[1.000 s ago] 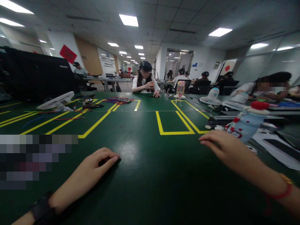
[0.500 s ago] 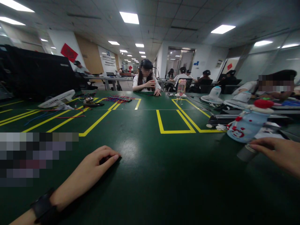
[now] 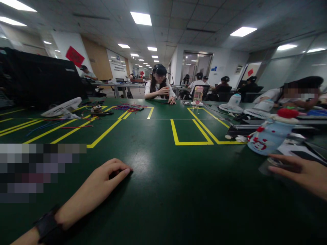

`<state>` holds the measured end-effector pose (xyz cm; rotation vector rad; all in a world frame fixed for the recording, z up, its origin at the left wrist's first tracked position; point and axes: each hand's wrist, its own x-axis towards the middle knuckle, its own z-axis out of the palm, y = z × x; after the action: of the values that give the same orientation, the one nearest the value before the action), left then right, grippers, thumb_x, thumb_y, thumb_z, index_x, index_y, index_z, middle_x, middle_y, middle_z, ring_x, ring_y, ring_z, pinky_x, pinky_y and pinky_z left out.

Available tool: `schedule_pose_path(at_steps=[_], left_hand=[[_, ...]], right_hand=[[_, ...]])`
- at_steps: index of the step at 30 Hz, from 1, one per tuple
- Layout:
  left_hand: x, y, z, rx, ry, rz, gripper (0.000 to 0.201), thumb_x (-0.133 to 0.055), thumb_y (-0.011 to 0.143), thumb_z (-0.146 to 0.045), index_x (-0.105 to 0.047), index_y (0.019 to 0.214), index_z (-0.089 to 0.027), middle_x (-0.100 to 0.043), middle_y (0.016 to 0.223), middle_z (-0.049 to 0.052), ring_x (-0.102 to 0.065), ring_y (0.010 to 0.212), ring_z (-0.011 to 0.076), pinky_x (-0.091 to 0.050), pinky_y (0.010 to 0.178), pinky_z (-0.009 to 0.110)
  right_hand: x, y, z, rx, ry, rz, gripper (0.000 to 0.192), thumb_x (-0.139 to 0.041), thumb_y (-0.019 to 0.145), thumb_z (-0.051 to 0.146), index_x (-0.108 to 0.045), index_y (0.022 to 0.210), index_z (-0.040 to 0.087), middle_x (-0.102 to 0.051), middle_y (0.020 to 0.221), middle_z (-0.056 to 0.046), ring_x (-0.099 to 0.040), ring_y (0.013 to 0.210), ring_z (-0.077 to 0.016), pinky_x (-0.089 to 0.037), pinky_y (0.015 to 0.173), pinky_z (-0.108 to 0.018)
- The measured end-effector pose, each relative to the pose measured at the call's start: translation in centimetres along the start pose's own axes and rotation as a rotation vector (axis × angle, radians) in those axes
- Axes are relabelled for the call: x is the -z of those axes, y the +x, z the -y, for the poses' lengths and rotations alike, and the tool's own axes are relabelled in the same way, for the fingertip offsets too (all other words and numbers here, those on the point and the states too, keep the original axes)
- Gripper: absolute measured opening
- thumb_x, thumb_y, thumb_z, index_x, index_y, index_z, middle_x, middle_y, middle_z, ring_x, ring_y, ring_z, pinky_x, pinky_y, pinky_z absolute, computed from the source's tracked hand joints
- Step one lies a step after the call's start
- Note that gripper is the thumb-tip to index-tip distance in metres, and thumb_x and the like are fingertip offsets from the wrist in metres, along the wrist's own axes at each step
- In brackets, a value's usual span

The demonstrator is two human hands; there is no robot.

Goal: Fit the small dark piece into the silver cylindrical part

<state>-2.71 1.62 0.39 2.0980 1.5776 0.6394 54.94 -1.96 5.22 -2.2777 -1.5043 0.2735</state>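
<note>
Notably, the right hand [image 3: 304, 173] at the lower right of the frame is the nearer one: its fingers lie extended over a small grey cylindrical object [image 3: 267, 166], blurred, which sits just left of the fingertips on the dark green table [image 3: 178, 190]. Whether they grip it cannot be told. The left hand [image 3: 99, 189], lower left, rests loosely curled and empty, well apart.

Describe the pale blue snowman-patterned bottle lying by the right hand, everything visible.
The pale blue bottle lies tilted on its side on the dark green table, its red cap pointing up and right. Red and white snowman-like decoration shows on its body; the material looks like plastic or a fabric sleeve, unclear which. The right hand sits just below it, fingers on a small grey cylinder, not touching the bottle. White papers lie beside it.
</note>
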Motion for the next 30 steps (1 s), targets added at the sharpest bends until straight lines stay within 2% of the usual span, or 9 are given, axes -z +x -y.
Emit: schedule_pose_path(at_steps=[2, 5, 7, 10, 13, 17, 21, 25, 30], left_hand=[[-0.1, 0.0, 0.0, -0.006, 0.001, -0.005, 0.031, -0.050, 0.088, -0.050, -0.070, 0.100, -0.028, -0.065, 0.107, 0.003, -0.062, 0.097, 0.0240, -0.049, 0.088, 0.038], [-0.1, 0.1, 0.0, -0.004, 0.005, -0.003, 0.031, -0.050, 0.088, -0.050, -0.070, 0.099, -0.028, -0.065, 0.107, 0.003, -0.062, 0.096, 0.0237, -0.050, 0.087, 0.038], [-0.1, 0.1, -0.1, -0.003, 0.012, -0.002, 0.031, -0.051, 0.088, -0.050, -0.070, 0.098, -0.028, -0.065, 0.106, 0.003, -0.062, 0.096, 0.0236, -0.050, 0.086, 0.037], [0.0, 0.0, -0.2, -0.001, 0.017, 0.002, 0.030, -0.050, 0.088, -0.049, -0.070, 0.098, -0.028, -0.065, 0.105, 0.003, -0.062, 0.097, 0.0235, -0.050, 0.086, 0.037], [0.0, -0.1, -0.5, -0.009, 0.025, -0.001, 0.031, -0.049, 0.089, -0.048, -0.069, 0.098, -0.027, -0.065, 0.105, 0.003, -0.062, 0.096, 0.0234, -0.050, 0.086, 0.037], [-0.5, -0.2, -2.6, -0.100, 0.083, -0.060, 0.027, -0.050, 0.090, -0.044, -0.069, 0.098, -0.026, -0.065, 0.104, 0.004, -0.061, 0.095, 0.0234, -0.049, 0.086, 0.037], [-1.8, 0.8, -7.5, -0.242, 0.038, -0.093, 0.023, -0.049, 0.092, -0.037, -0.066, 0.104, -0.027, -0.064, 0.104, 0.002, -0.060, 0.094, 0.0201, -0.048, 0.084, 0.034], [-3.1, 2.6, -11.9, -0.312, -0.040, -0.050, 0.019, -0.054, 0.090, -0.033, -0.069, 0.100, -0.027, -0.064, 0.100, 0.002, -0.060, 0.090, 0.0183, -0.048, 0.080, 0.032], [-3.6, 3.6, -13.1, -0.321, -0.134, -0.071, 0.017, -0.054, 0.090, -0.024, -0.071, 0.084, -0.023, -0.063, 0.091, 0.001, -0.059, 0.085, 0.0162, -0.047, 0.076, 0.030]], right_hand=[[-0.6, -0.7, 1.6, 0.029, -0.056, -0.048, 0.054, -0.062, 0.074, 0.059, -0.069, 0.112, 0.022, -0.069, 0.105, -0.015, -0.067, 0.085, -0.0259, -0.047, 0.076, -0.040], [-2.3, -2.4, 6.5, 0.205, -0.003, -0.060, 0.055, -0.057, 0.078, 0.059, -0.063, 0.120, 0.025, -0.069, 0.105, -0.012, -0.067, 0.083, -0.0255, -0.050, 0.073, -0.041], [-4.0, -4.1, 10.9, 0.417, 0.116, 0.017, 0.051, -0.057, 0.080, 0.056, -0.060, 0.124, 0.029, -0.067, 0.113, -0.006, -0.066, 0.090, -0.0230, -0.052, 0.078, -0.038], [-7.2, -6.6, 17.0, 0.715, 0.213, 0.173, 0.045, -0.055, 0.085, 0.045, -0.055, 0.127, 0.030, -0.061, 0.124, -0.003, -0.058, 0.108, -0.0195, -0.047, 0.095, -0.036], [-10.0, -8.3, 20.7, 0.861, 0.286, 0.297, 0.044, -0.054, 0.087, 0.036, -0.052, 0.131, 0.026, -0.060, 0.122, -0.004, -0.057, 0.108, -0.0167, -0.047, 0.095, -0.034], [-12.3, -9.0, 21.5, 0.892, 0.353, 0.308, 0.049, -0.054, 0.087, 0.032, -0.047, 0.134, 0.024, -0.058, 0.123, -0.007, -0.056, 0.105, -0.0175, -0.048, 0.092, -0.036], [-13.4, -8.8, 20.7, 0.786, 0.446, 0.304, 0.066, -0.064, 0.080, 0.034, -0.037, 0.139, 0.025, -0.058, 0.122, -0.007, -0.058, 0.096, -0.0169, -0.051, 0.083, -0.035], [-13.8, -8.6, 20.4, 0.789, 0.513, 0.321, 0.050, -0.066, 0.080, 0.029, -0.048, 0.126, 0.026, -0.060, 0.115, -0.003, -0.057, 0.089, -0.0131, -0.049, 0.080, -0.030], [-13.8, -8.6, 20.5, 0.798, 0.544, 0.337, 0.042, -0.067, 0.079, 0.024, -0.053, 0.119, 0.026, -0.062, 0.104, 0.000, -0.055, 0.081, -0.0108, -0.047, 0.076, -0.026]])
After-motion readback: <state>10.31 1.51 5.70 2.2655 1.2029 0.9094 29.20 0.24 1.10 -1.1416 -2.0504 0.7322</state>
